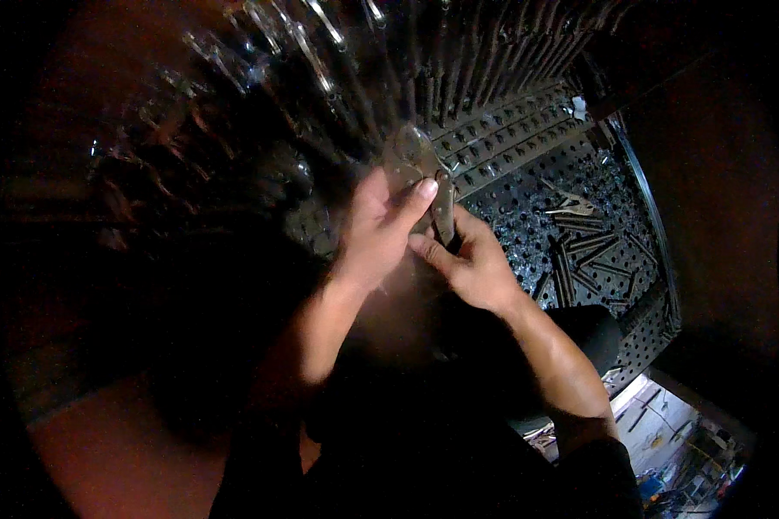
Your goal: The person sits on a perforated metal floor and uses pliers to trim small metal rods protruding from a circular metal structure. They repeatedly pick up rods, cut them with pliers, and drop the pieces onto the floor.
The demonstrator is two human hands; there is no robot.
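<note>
In front of me, near the middle of the view, my two hands hold a grey plier-like metal tool (443, 210) with a rounded upper end. My left hand (379, 225) is closed on its left side, the thumb lying across the front. Lower on the right, my right hand (479, 265) grips the handle part, its thumb pointing toward the left palm. The fingers behind the tool are hidden, and its upper end is blurred and dim.
A perforated metal tray (610, 285) at the right holds short dark rods (593, 251), shavings and a metal plier-like piece (569, 206). Rows of long metal rods (493, 69) rise beyond my hands. Cluttered floor (666, 432) shows at the lower right; the left side is very dark.
</note>
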